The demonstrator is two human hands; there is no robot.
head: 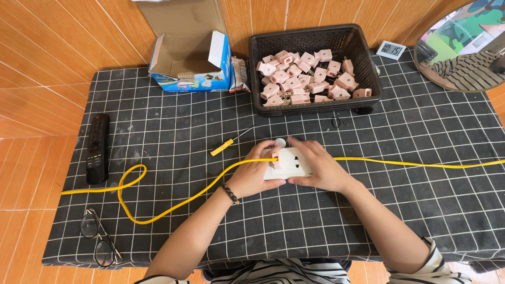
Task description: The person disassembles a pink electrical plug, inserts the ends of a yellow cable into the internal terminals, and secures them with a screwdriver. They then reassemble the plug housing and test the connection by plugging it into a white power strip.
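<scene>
Black grid-patterned cloth [173,131] covers the table, wood-panelled wall behind

Black plastic basket [363,58] at the far edge, heaped with small pink socket parts [305,79]; an open blue-and-white carton [189,63] to its left

Yellow cable [173,202] loops across the near left, passes between the hands, runs off right. A snag on that loop would likely drag the socket sideways

Black remote [97,148] far left; spectacles [100,239] at the near-left corner, close to the edge, could slide off if the cloth is tugged

White socket block [294,164] lies flat at the centre. Right hand [321,168] is spread over its right side, fingers curled on the top edge, pinning it. Left hand [258,176] is closed around the left end where the cable enters, thumb and fingers pinching a pink piece [275,164]

Judgement: pinch is small, piece may slip or seat crooked if the cable pulls

Yellow-handled screwdriver [227,144] lies loose just beyond the left hand, could roll if knocked

Small pale disc [280,142] beside the socket's far edge, easily lost
</scene>
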